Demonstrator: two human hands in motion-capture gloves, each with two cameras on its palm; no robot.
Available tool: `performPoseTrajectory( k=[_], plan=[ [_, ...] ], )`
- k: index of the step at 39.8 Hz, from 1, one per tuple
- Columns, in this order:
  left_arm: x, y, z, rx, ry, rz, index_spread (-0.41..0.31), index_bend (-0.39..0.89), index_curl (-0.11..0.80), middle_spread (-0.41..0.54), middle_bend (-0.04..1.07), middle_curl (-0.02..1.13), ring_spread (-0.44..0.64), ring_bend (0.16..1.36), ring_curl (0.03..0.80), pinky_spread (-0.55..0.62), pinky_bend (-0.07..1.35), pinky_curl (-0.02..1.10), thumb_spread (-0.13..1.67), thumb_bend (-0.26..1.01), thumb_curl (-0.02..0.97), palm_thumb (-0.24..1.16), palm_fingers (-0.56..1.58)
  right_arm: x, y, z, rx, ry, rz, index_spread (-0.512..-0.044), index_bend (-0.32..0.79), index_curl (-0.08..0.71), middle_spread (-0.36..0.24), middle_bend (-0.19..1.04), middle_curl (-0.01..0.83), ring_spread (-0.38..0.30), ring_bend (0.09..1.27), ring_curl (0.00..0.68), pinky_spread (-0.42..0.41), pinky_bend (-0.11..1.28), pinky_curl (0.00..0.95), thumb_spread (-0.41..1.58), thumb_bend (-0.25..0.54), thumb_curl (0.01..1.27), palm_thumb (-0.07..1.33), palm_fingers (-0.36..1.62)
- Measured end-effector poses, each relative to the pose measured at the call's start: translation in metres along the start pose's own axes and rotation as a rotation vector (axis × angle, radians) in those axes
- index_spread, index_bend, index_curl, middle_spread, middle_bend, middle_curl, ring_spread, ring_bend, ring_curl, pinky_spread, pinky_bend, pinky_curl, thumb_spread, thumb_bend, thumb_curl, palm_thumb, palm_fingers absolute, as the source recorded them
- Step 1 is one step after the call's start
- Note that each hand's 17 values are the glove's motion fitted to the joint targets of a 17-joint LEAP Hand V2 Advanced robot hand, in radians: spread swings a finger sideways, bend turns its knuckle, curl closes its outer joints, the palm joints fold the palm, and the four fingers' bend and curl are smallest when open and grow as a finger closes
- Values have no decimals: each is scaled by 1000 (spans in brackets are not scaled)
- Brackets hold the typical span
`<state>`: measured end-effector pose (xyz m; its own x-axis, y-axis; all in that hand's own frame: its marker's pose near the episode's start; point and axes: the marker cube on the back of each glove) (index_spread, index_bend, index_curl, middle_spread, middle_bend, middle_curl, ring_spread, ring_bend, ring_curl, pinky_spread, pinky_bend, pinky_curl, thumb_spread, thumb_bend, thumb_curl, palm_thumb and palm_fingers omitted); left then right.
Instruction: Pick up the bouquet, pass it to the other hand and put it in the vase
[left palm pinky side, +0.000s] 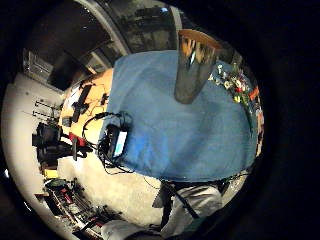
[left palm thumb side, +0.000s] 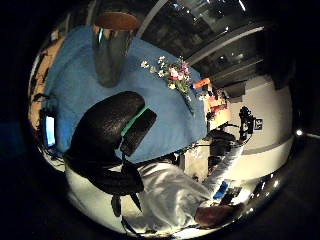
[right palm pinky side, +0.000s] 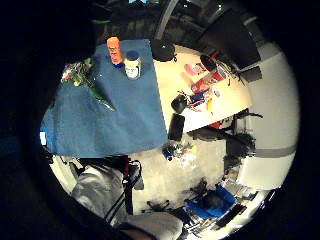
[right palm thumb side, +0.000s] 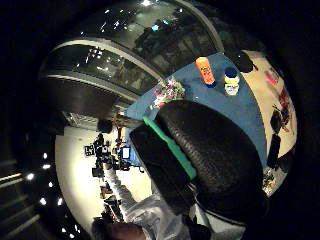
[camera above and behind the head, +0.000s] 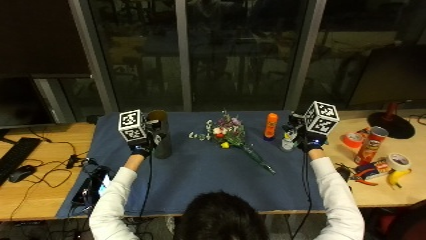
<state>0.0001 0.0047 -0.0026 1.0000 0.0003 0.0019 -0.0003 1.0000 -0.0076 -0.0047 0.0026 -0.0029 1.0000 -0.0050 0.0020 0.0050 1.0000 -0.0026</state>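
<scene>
Bouquet (camera above and behind the head: 229, 137) flat on blue cloth (camera above and behind the head: 200, 175) — vase (camera above and behind the head: 160, 134) upright beside left hand (camera above and behind the head: 140, 149); finger state of both hands unclear

Wooden table (camera above and behind the head: 40, 195) under blue cloth (camera above and behind the head: 200, 180)

I am sitting in what looks like an office or lab workroom at night. My table (camera above and behind the head: 40, 190) is a long wooden desk with a blue cloth (camera above and behind the head: 200, 175) spread over its middle. Behind it runs a wall of tall glass panes (camera above and behind the head: 239, 55) in metal frames, dark outside. On the wood at my left lie a keyboard (camera above and behind the head: 14, 154), a mouse (camera above and behind the head: 20, 172) and loose cables (camera above and behind the head: 63, 162). At my right sit tape rolls (camera above and behind the head: 398, 161), pliers (camera above and behind the head: 363, 172) and a lamp base (camera above and behind the head: 389, 124). The palm views show a pale floor (right palm pinky side: 170, 180) with camera stands (left palm thumb side: 247, 120) and other gear around it.
</scene>
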Motion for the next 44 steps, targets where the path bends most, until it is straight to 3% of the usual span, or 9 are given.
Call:
performPoseTrajectory(
  k=[4, 10, 20, 25, 30, 44],
  plan=[
    [-4, 3, 2, -6, 1, -10, 67, 136, 62, 159, 185, 80, 222, 455, 118, 253, 343, 111, 586, 99, 71, 202, 288, -7, 0, -2, 2, -2, -19, -242, 126, 71, -31, 165, 65, 11, 414, 127, 98, 499, 167, 621, 107, 49, 193, 364],
    [-8, 9, -1, 3, -21, -23, 87, 145, 108, 209, 188, 133, 300, 502, 165, 333, 363, 165, 808, 73, 111, 219, 249, -18, -3, -8, 7, -14, -49, -310, 135, 117, -40, 177, 112, 20, 453, 182, 122, 524, 225, 879, 92, 79, 208, 317],
    [-10, 15, -12, 23, 13, -45, 99, 149, 165, 242, 191, 190, 354, 534, 196, 385, 373, 214, 964, 20, 166, 235, 215, -27, -12, -9, -3, -15, -74, -342, 142, 165, -41, 181, 171, 27, 471, 219, 131, 529, 267, 1072, 51, 122, 219, 290],
    [1, 20, -19, 24, 33, -27, 102, 149, 186, 248, 191, 212, 364, 544, 206, 395, 375, 233, 997, -5, 188, 243, 204, -34, -1, -9, -73, -13, -96, -347, 128, 178, -38, 183, 195, 28, 479, 233, 133, 534, 284, 1103, 10, 135, 194, 275],
    [12, 14, -16, 43, 35, -15, 107, 139, 201, 252, 197, 235, 374, 554, 217, 399, 373, 247, 1016, -17, 207, 247, 186, -36, 0, -12, -45, 13, -96, -350, 119, 185, -32, 182, 213, 36, 484, 247, 143, 545, 300, 1104, -18, 151, 179, 230],
    [67, -1, 11, 2, 42, 94, 123, 125, 216, 269, 200, 282, 390, 583, 238, 406, 388, 282, 1032, -24, 240, 239, 148, -32, -31, -7, -62, 6, -14, -353, 103, 185, -44, 190, 258, 28, 520, 273, 153, 571, 325, 1074, -14, 201, 182, 243]
  ],
)
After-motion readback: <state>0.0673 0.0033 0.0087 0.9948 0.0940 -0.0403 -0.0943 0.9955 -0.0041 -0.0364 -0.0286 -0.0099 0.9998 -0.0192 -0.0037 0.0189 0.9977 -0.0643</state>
